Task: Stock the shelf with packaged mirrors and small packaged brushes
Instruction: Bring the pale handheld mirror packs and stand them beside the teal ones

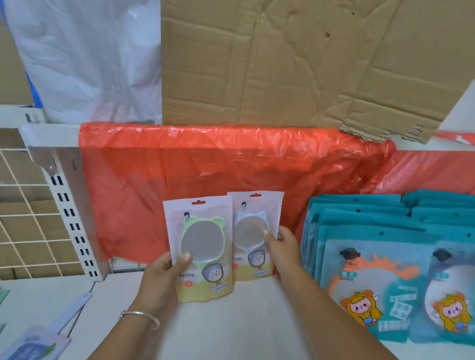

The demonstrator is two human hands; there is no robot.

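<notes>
Two mirror packets are in hand, and we have the head view only.

- The left hand [165, 270] grips the green-framed mirror packet [200, 250] at its lower left edge, with the thumb on the front and the fingers behind. There is a silver bangle [139, 316] on that wrist.
- The right hand [282, 247] pinches the blue cat-ear mirror packet [255, 231] at its right edge, with the thumb on the clear window.
- Both packets are upright. The green one sits in front and overlaps the blue one's left side.
- Both are over the white shelf [234, 334], close in front of the red plastic sheet [217, 164] that hangs along the back. We can't tell if either bottom edge rests on the shelf.
- To the right, teal packets [380, 246] stand in leaning rows with a cartoon figure on the fronts. They are near the right hand but apart from it.
- At the back, creased cardboard [295, 57] stands above the red sheet, with a white plastic bag [85, 42] to its left.
- On the left side we see a wire grid panel [19, 192] and a slotted upright [71, 210].
- Lower left, blurred packets [36, 343] lie on the shelf, and we can't read them.
</notes>
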